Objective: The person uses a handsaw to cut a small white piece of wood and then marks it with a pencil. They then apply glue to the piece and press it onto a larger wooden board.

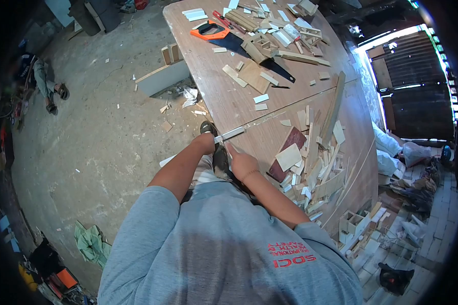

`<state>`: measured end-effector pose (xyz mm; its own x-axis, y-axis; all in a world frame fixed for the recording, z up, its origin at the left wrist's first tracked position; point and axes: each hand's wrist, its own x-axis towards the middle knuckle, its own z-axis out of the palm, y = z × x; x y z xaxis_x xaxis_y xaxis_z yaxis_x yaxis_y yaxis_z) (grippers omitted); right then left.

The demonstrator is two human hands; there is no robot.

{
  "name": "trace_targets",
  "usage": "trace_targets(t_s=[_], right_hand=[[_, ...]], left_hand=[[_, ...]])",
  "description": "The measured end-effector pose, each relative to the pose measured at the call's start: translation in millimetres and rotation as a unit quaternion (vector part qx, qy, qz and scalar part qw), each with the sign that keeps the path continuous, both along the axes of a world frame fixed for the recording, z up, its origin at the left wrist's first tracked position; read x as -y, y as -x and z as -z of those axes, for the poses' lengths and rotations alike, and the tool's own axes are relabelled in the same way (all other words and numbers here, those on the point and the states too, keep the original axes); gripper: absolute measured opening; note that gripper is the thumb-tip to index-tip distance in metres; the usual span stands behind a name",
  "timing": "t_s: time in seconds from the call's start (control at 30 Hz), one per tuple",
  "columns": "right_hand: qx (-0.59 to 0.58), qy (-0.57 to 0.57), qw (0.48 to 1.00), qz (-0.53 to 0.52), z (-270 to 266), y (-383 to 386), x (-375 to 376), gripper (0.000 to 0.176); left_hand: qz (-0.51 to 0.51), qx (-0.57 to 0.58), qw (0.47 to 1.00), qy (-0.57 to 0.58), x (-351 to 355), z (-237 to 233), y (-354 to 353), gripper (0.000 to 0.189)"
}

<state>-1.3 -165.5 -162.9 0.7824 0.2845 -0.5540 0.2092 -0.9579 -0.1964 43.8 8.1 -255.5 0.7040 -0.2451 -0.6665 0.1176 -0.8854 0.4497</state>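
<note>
My left hand (205, 143) is closed around the near end of a narrow white strip (233, 133), which lies across the table's edge. Just beside it, my right hand (242, 163) has its fingers drawn together, with the fingertips close to the strip's underside. Whatever those fingers pinch, if anything, is too small to make out. The wooden table (262, 145) reaches away in front of me. To the right of my right hand lie a dark red board (296, 139) and a pale wood piece (288, 157) on top of it.
A handsaw with an orange handle (208, 30) lies farther up the table among many wood offcuts. A long wooden batten (333, 108) rests at the right. On the floor at left stands a grey panel (163, 79). Another person's legs (43, 81) show far left.
</note>
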Motion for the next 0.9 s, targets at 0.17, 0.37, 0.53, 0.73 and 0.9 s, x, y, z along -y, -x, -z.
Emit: trace_targets(t_s=[0.17,0.37,0.53,0.73,0.9], right_hand=[[0.051,-0.054,0.997,0.012,37.2,-21.3,-25.3,0.051],[-0.012,-0.030,0.999,0.006,-35.0,35.8,23.0,0.055],[0.025,-0.032,0.999,-0.007,-12.9,20.3,18.2,0.056],[0.071,-0.065,0.995,-0.025,49.5,-20.1,-17.9,0.057],[0.046,-0.055,0.997,-0.019,26.7,13.8,9.7,0.059]], left_hand=[[0.043,0.007,0.999,0.013,-2.1,3.0,-2.1,0.026],[0.067,0.038,0.996,0.042,-5.8,17.0,-11.6,0.030],[0.085,0.016,0.995,0.055,-6.2,21.4,-11.4,0.029],[0.046,-0.022,0.997,0.052,-5.6,4.3,-11.8,0.028],[0.028,-0.032,0.997,0.070,-8.8,23.6,-9.9,0.025]])
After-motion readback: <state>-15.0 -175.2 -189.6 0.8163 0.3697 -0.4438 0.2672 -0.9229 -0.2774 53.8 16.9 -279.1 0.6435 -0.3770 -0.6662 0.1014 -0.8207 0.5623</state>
